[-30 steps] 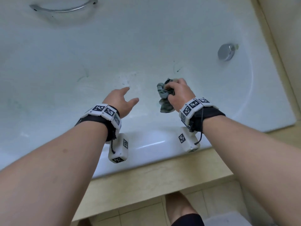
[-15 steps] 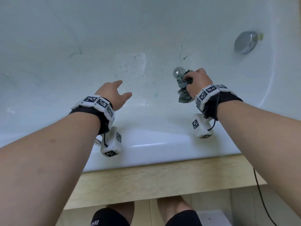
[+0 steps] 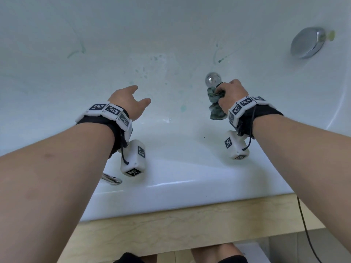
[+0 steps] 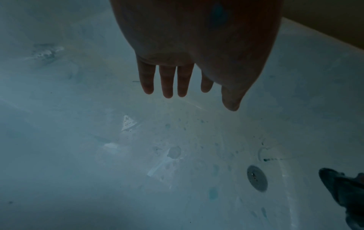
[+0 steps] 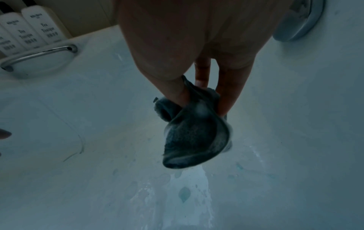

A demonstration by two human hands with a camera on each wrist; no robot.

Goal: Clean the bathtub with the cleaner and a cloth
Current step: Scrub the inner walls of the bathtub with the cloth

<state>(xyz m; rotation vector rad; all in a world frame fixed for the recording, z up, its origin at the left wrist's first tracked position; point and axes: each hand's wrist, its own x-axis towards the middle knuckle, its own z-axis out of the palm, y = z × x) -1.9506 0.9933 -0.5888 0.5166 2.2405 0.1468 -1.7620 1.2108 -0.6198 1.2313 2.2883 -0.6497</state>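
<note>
A: Clenched round a bunched grey cloth (image 3: 215, 103), the right hand (image 3: 230, 95) hangs over the floor of the white bathtub (image 3: 171, 31) at about four o'clock in the head view; the left hand (image 3: 129, 102), fingers loose and holding nothing, hovers at about eight o'clock.

B: And the cloth itself, is it on the enamel?

A: Not that the pictures show. From the right wrist view it dangles from the fingers (image 5: 228, 93), its lower fold clear of the tub floor, directly above a wet, foamy patch (image 5: 173, 200).

B: How much of the job looks done?

A: My reading is that cleaner is already down and wiping is only partly through. Blue-green drops and smears (image 3: 183, 109) dot the floor, thin green streaks (image 3: 220, 58) run on the far wall at one o'clock and again at eleven, and no cleaner bottle is in sight.

B: Room to work?

A: Plenty in the middle. The near rim (image 3: 171, 179) curves at six o'clock below both wrists; the drain (image 3: 210, 80) sits just beyond the cloth, the chrome overflow knob (image 3: 307, 44) at two o'clock on the end wall. A grab handle (image 5: 39, 57) and white toiletry bottles (image 5: 25, 29) line the far edge, well apart from either hand.
</note>
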